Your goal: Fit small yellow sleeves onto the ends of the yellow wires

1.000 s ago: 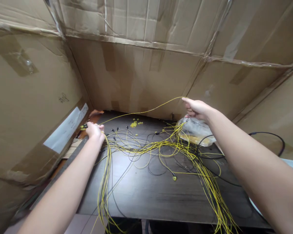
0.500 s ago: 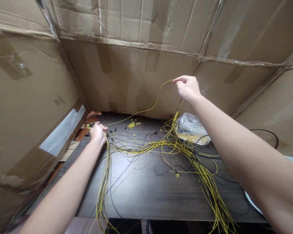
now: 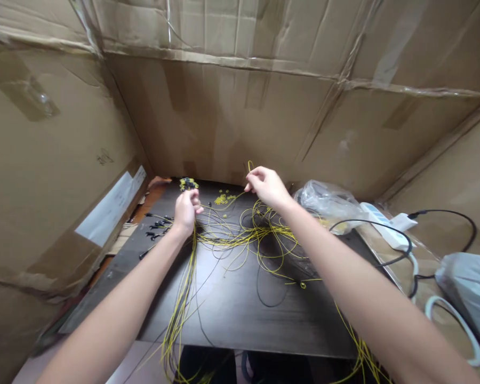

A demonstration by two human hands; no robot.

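Note:
My left hand (image 3: 187, 210) is closed around a bundle of thin yellow and black wires (image 3: 189, 266). A cluster of small black and yellow connector ends (image 3: 188, 184) sticks out above its fingers, and the wires hang down over the table's front edge. Further right, my right hand (image 3: 266, 185) pinches a thin yellow wire, whose loop (image 3: 250, 165) rises just above the fingertips. More yellow and black wires (image 3: 260, 233) lie tangled on the dark table between and below both hands. Small yellow rings (image 3: 223, 199) are scattered behind them.
Black-tipped wire ends (image 3: 157, 229) lie left of my left hand. At the right are a clear plastic bag (image 3: 324, 200), a white power strip (image 3: 386, 226) with a black cable, and a pale bag (image 3: 470, 290). Cardboard walls (image 3: 216, 117) surround the dark table (image 3: 240, 314).
My right hand has come down and to the left with the yellow wire, nearer my left hand. The left hand, still around the bundle, now shows the connector cluster upright. The view has shifted.

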